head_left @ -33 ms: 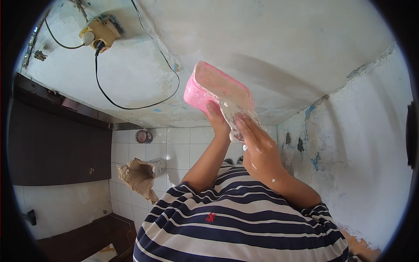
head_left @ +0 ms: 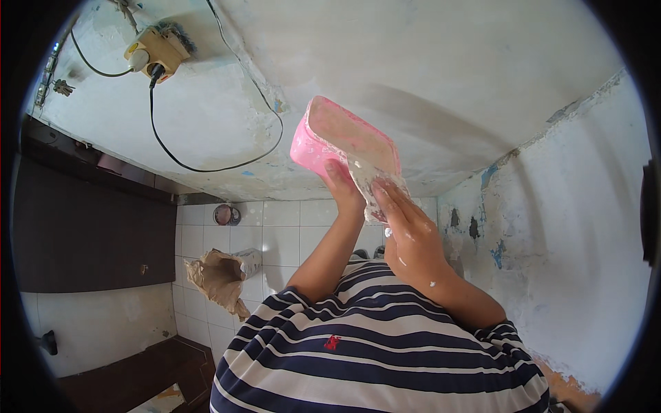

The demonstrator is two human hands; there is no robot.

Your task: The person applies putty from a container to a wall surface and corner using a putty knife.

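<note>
In front of my chest my left hand (head_left: 344,191) grips a pink plastic tub (head_left: 308,146) from below, its thumb against the side. The tub is tilted, and a pale layer of plaster coats its inside. My right hand (head_left: 416,242) is closed on a flat scraper (head_left: 362,184) smeared with wet plaster, its fingers lying along the blade. The scraper rests against the tub's near rim and covers part of the opening. White plaster spots dot my right hand and wrist.
A patchy wall (head_left: 441,55) stands ahead, meeting another peeling wall (head_left: 537,234) at right. A socket block (head_left: 157,55) with plugs and a looping black cable (head_left: 206,170) hangs at upper left. An open paper sack (head_left: 219,279) and a small can (head_left: 222,215) stand on white floor tiles.
</note>
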